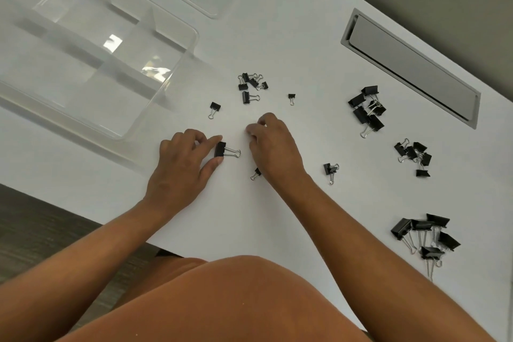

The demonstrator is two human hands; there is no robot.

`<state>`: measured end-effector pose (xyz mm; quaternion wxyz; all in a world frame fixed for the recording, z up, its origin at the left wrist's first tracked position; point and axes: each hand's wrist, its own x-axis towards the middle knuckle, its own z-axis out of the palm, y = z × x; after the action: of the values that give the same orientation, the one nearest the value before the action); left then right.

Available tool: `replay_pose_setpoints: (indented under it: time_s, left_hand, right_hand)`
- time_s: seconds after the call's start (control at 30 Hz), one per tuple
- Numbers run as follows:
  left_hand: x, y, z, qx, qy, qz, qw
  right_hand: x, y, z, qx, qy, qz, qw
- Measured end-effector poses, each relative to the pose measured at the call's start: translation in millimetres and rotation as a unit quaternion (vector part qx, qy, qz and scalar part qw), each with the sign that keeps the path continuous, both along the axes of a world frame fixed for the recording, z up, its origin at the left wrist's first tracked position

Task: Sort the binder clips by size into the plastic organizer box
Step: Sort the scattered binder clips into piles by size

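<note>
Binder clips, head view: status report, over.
Left hand pinches one binder clip on the table. Right hand curled, grip unclear. Organizer box holds no clips; piles wait right. Nothing in the way.

clear glossy plastic organizer box [177, 75], matt black clips [366, 108], smooth white table [277, 36].

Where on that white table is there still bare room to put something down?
Bare patches: the near edge of the table between the two forearms, and the strip between the organizer box and the grey hatch. Crowded: the right side, with three clip heaps, and around both hands, where loose clips lie.
</note>
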<state>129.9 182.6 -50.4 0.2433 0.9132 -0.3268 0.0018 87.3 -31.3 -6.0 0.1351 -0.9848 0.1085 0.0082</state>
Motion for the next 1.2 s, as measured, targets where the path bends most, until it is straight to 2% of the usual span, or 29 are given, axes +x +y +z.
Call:
replay_pose_setpoints:
  time_s: [0.13,0.23,0.33,0.57,0.8,0.9,1.07,1.2]
  left_hand:
    - [0,0,0,-0.001,-0.003,-0.004,1.0]
    - [-1,-1,2,-0.003,-0.001,-0.004,1.0]
    - [-1,-1,3,-0.003,0.002,-0.001,1.0]
    - [0,-1,3,0.002,0.002,0.0,1.0]
    - [0,0,4,0.003,0.002,0.006,1.0]
    - [1,0,5,-0.006,0.007,0.01,1.0]
    - [-1,1,6,-0.028,0.03,0.014,0.999]
    - [-3,6,11,-0.069,0.001,0.017,0.997]
  right_hand:
    - [-1,-4,11,0.067,0.002,0.005,0.998]
    - [0,-22,24,0.114,-0.031,-0.001,0.993]
    - [1,-39,33,0.137,-0.024,0.034,0.99]
    - [24,-42,32,0.061,0.04,0.202,0.977]
    - [39,-39,32,0.024,0.077,0.248,0.965]
    - [38,-34,25,0.032,0.067,0.211,0.975]
    - [6,-25,20,0.086,0.012,0.063,0.994]
    - [-52,-11,32,0.177,-0.041,-0.074,0.981]
